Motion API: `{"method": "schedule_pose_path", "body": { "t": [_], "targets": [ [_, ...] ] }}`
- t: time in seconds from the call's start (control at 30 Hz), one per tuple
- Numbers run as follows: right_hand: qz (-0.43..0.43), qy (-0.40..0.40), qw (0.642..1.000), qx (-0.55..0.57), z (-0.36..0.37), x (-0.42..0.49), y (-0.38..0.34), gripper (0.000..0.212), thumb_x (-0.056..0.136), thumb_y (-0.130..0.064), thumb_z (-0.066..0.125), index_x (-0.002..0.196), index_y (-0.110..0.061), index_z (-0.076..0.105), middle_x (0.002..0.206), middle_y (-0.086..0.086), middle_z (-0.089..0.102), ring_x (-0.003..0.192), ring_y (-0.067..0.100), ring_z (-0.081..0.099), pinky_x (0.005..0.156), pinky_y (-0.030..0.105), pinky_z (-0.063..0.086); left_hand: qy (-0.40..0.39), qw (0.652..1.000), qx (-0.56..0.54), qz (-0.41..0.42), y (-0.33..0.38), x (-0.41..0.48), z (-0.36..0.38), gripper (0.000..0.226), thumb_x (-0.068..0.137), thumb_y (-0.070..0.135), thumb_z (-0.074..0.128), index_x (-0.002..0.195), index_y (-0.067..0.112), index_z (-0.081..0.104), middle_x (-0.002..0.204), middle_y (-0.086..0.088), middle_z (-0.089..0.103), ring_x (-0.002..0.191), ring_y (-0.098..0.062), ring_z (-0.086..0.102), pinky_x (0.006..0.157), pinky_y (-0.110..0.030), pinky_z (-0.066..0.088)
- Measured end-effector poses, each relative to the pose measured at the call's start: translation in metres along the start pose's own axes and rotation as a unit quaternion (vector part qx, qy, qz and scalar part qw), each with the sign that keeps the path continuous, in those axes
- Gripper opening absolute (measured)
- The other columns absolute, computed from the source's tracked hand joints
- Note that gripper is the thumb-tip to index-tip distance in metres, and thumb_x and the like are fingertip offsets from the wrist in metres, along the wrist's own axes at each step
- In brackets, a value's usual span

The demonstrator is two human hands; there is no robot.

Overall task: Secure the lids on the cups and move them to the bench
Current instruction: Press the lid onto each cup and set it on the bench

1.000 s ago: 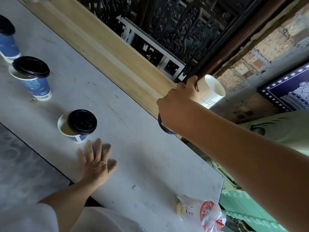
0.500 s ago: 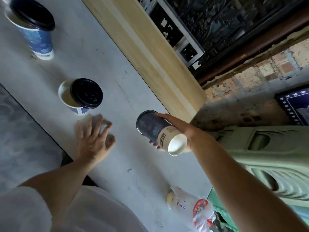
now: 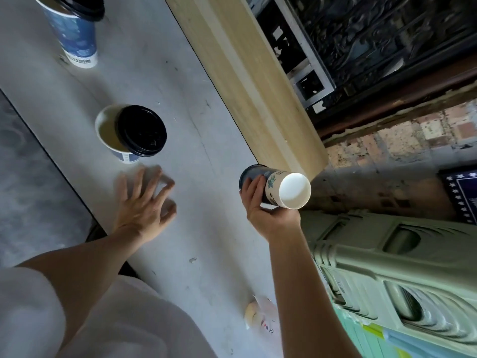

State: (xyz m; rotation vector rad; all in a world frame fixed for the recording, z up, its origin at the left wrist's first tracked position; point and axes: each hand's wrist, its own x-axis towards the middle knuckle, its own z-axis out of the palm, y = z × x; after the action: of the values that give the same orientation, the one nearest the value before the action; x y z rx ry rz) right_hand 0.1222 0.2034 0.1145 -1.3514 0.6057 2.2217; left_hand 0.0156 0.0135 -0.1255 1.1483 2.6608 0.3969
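Your right hand (image 3: 260, 202) is gripping a tipped blue paper cup (image 3: 276, 186); your left hand (image 3: 143, 202) is spreading open over the grey counter (image 3: 180, 73).

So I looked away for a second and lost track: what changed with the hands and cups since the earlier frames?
The right hand brought its held cup back from beyond the wooden bench end, over to the grey table edge, lying sideways, white base toward the camera. Grip unchanged. The left hand stayed flat on the table; the two cups with loose lids didn't move.
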Motion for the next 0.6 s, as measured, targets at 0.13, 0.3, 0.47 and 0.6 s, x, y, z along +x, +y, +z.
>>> {"method": "schedule_pose_path", "body": {
  "t": [0.13, 0.3, 0.47, 0.6],
  "targets": [
    [-0.018, -0.014, 0.999, 0.042, -0.009, 0.007, 0.020, 0.073, 0.068, -0.009, 0.078, 0.135, 0.006, 0.051, 0.113, 0.034, 0.059, 0.061, 0.058, 0.064, 0.046, 0.054, 0.058, -0.006, 1.000, -0.004, 0.004, -0.001, 0.000, -0.003, 0.063, 0.082, 0.057, 0.041, 0.139, 0.030, 0.047, 0.164, -0.005, 0.022, 0.150, -0.042, 0.011, 0.117, -0.067, 0.002],
    [-0.038, -0.035, 0.998, 0.029, -0.017, 0.016, 0.027, 0.088, 0.051, 0.010, 0.076, 0.135, 0.005, 0.052, 0.118, 0.032, 0.058, 0.064, 0.054, 0.066, 0.047, 0.050, 0.059, -0.026, 0.999, 0.019, 0.005, -0.003, 0.001, -0.002, 0.066, 0.084, 0.061, 0.036, 0.142, 0.031, 0.045, 0.166, -0.005, 0.019, 0.151, -0.041, 0.009, 0.117, -0.067, 0.001],
    [-0.010, -0.031, 0.999, 0.015, -0.018, 0.021, 0.028, 0.068, 0.071, -0.006, 0.071, 0.135, 0.006, 0.051, 0.110, 0.037, 0.056, 0.060, 0.056, 0.065, 0.043, 0.052, 0.057, -0.040, 0.999, 0.022, 0.006, -0.003, 0.001, -0.003, 0.067, 0.084, 0.062, 0.035, 0.143, 0.032, 0.042, 0.166, -0.005, 0.018, 0.152, -0.042, 0.008, 0.118, -0.068, 0.002],
    [0.024, -0.045, 0.999, 0.003, -0.023, 0.026, 0.027, 0.071, 0.070, -0.009, 0.074, 0.135, 0.006, 0.050, 0.110, 0.038, 0.058, 0.065, 0.050, 0.069, 0.051, 0.050, 0.061, -0.040, 0.999, 0.028, 0.005, -0.002, 0.001, -0.005, 0.067, 0.085, 0.062, 0.033, 0.143, 0.032, 0.042, 0.166, -0.005, 0.019, 0.154, -0.038, 0.001, 0.117, -0.062, -0.011]
  ]
}}
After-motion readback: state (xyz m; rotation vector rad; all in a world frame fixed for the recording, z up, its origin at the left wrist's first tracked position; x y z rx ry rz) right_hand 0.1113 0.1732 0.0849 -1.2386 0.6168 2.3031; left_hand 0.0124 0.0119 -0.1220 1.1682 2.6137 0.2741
